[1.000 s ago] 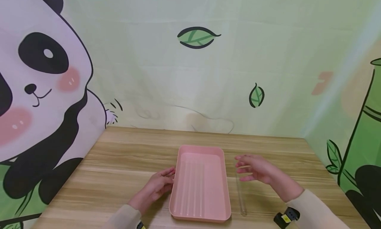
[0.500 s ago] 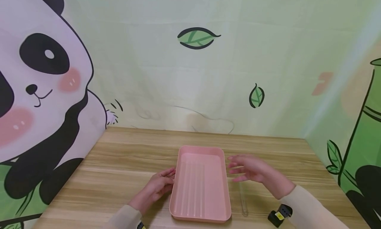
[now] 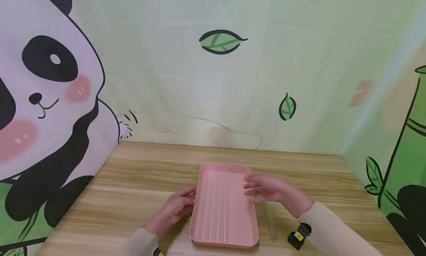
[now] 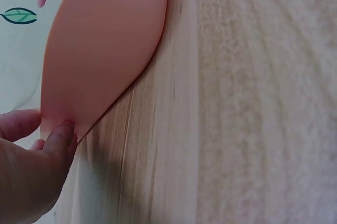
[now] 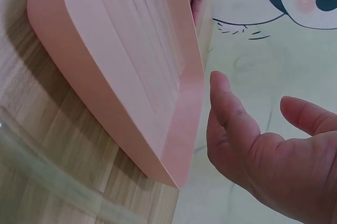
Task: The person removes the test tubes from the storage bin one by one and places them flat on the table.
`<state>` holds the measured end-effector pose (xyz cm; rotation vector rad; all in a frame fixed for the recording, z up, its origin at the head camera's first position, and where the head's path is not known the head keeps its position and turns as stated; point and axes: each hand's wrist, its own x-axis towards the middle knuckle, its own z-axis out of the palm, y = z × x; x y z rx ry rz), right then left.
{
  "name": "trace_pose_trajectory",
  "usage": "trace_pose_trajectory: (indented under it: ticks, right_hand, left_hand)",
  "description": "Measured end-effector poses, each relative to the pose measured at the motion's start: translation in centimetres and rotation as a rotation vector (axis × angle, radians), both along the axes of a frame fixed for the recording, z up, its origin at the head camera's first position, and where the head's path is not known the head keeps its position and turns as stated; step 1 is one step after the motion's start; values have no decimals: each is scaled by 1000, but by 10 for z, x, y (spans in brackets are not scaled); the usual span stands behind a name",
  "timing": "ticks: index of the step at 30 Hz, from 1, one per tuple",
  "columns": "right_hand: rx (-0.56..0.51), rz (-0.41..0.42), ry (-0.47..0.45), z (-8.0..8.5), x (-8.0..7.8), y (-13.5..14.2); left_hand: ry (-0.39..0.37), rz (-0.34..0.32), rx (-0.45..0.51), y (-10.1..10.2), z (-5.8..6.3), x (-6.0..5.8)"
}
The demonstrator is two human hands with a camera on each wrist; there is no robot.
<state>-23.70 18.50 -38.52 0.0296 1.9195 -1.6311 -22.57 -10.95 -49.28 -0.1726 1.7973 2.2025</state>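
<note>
A pink rectangular tray (image 3: 243,219) lies on the wooden table. Several clear tubes (image 3: 212,211) lie side by side lengthwise in its left half. My left hand (image 3: 173,209) touches the tray's left outer wall; in the left wrist view its fingertips (image 4: 63,129) rest against that wall. My right hand (image 3: 267,189) is raised at the tray's right rim, fingers spread and relaxed, holding nothing. In the head view its fingertips overlap the tray. Another clear tube (image 3: 272,222) lies on the table just right of the tray, its far end hidden behind the right hand.
The wooden table (image 3: 149,163) reaches back to a green cloth backdrop (image 3: 166,63) printed with a panda, leaves and bamboo. A black wrist camera (image 3: 296,238) hangs at the right sleeve, near the loose tube.
My right hand has moved left, from above the loose tube to the tray's right rim. The left hand, the tray and the tubes stay where they were.
</note>
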Motion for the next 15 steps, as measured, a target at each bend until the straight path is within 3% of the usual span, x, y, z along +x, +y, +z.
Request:
trace_pose_trajectory:
  ticks: [7, 15]
  right_hand:
    - [-6, -5, -28, -8, -5, -13]
    - [-7, -66, -78, -22, -9, -29]
  left_hand:
    - [5, -7, 4, -1, -3, -1]
    - [6, -18, 9, -1, 0, 0]
